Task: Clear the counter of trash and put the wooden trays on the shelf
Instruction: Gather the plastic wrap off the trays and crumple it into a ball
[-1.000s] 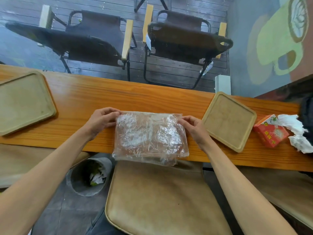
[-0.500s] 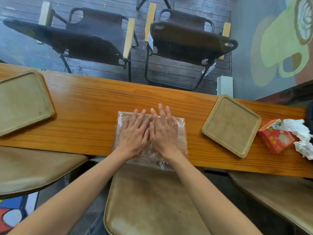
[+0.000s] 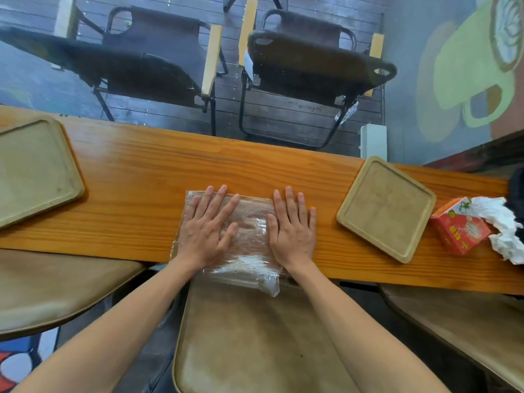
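A clear, crinkled plastic bag (image 3: 249, 245) lies flat on the wooden counter (image 3: 226, 165), its near end hanging over the front edge. My left hand (image 3: 205, 228) presses palm-down on the bag's left half, fingers spread. My right hand (image 3: 293, 226) lies flat on its right edge, partly on the counter. A square wooden tray (image 3: 385, 208) sits to the right of the bag. A larger wooden tray (image 3: 31, 168) lies at the counter's left end. A red tissue box (image 3: 459, 231) with crumpled white tissue (image 3: 502, 231) stands at the far right.
Three tan cushioned stools stand under the counter's near edge, one (image 3: 255, 341) directly below the bag. Beyond the counter are two dark folding chairs (image 3: 306, 61) on a plank floor. A dark object (image 3: 517, 194) shows at the right edge.
A second ago my hands held the bag by its two sides. They then came together flat on its middle, and have now slid apart, the right hand out to the bag's right edge.
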